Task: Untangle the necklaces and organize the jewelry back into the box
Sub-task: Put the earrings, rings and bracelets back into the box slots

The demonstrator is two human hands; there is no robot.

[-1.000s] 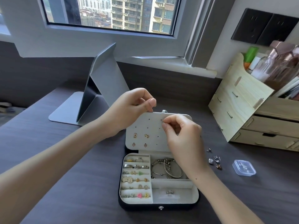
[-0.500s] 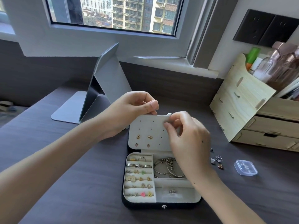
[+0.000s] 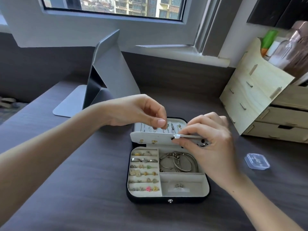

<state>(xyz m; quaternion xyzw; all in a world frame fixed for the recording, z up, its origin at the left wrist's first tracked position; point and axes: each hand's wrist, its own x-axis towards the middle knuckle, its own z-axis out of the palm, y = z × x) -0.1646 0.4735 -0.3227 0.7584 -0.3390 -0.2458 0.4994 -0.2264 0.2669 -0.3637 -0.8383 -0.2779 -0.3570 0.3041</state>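
Rings [image 3: 144,160] and bangles [image 3: 178,161] sat sorted in our jewelry box [image 3: 168,198] on the bench [image 3: 83,189]; our right hand's [image 3: 211,144] grip pinched the earring panel [image 3: 150,139], baring lid-hung necklaces [image 3: 173,127]; whether our left hand [image 3: 136,110] gripped one, we couldn't tell.

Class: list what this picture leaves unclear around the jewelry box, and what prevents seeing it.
All in the head view:
1. Whether the necklaces behind the earring panel are tangled: too small, partly behind the left hand.
2. What the left hand pinches: too small.
3. The earring panel's right part: the right hand gripping it covers it.
4. The clear case's contents: blurred.
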